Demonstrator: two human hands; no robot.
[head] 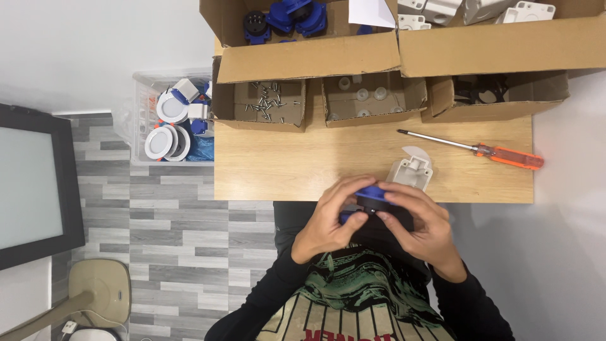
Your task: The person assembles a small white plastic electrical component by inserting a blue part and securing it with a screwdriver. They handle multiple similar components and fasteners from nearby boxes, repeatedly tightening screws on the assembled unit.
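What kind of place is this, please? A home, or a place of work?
Probably a small assembly workstation. On the wooden table stand cardboard boxes sorting parts: one of screws, one of blue parts. A screwdriver lies ready, and both hands hold a blue part.

Both hands meet in front of the chest, just off the near edge of the desk. The left hand point(328, 218) comes in from the lower left, palm turned inward, its fingers point(344, 189) curled over the top and the thumb pressed in from below. The right hand point(423, 221) mirrors it from the other side — fingers bent and closed inward, knuckles up, thumb tucked toward the left one. Both wrists are bent slightly, and the forearms, in black sleeves, spread apart toward the elbows — a narrow V.
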